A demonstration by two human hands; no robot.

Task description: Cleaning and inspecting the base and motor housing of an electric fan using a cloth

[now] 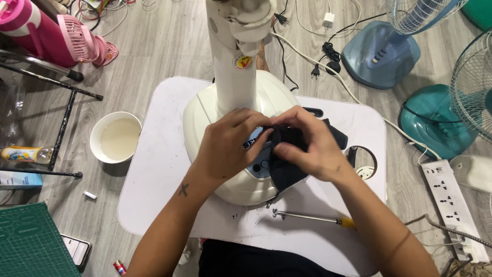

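Note:
A cream stand-fan base (pixel 205 120) with its upright column (pixel 233 66) sits on a small white table (pixel 154 169). Both hands rest on the front of the base over its blue control panel (pixel 259 163). My left hand (pixel 230 146) and my right hand (pixel 307 143) together pinch a dark cloth (pixel 287 172), folded and pressed against the panel. A screwdriver with a yellow handle (pixel 312 219) lies on the table just in front of the base.
A white bowl of cloudy liquid (pixel 116 137) stands left of the table. Blue fan base (pixel 380 54) and teal fan base (pixel 435 123) stand at right, with a white power strip (pixel 453 200) and cords. Green cutting mat (pixel 33 241), phone (pixel 77 250), pink fan (pixel 77 38) at left.

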